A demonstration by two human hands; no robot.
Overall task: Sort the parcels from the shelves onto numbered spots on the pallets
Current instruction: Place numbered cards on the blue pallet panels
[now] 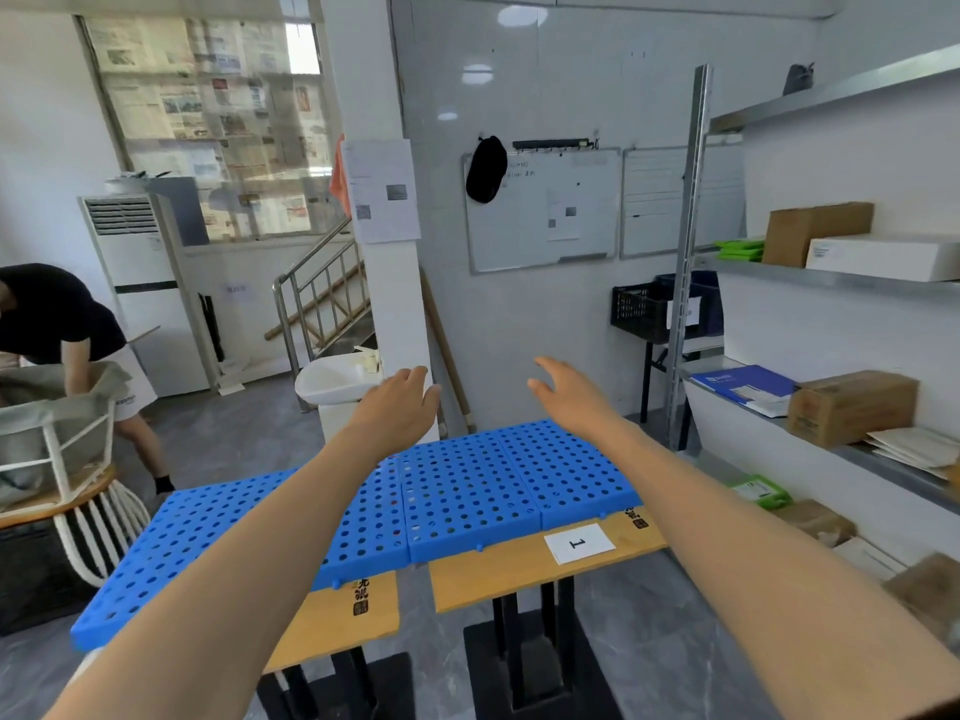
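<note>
Blue perforated pallets (467, 491) lie across two wooden tables in front of me. A white label marked 1 (579, 543) sits on the right table's bare front edge. My left hand (397, 402) and my right hand (569, 392) are stretched forward above the pallets' far edge, fingers relaxed, holding nothing. Parcels sit on the metal shelves at the right: a brown box (815, 231) and a white box (883, 257) on the upper shelf, a blue envelope (743, 381), a brown carton (852, 405) and white mailers (914, 444) on the middle shelf.
Green packets (740, 249) lie on the upper shelf and a green packet (761, 491) with more boxes lower down. A black crate (649, 309) stands behind the shelf post. A person (62, 330) bends over a chair at the left. A white pillar (384, 252) rises beyond the pallets.
</note>
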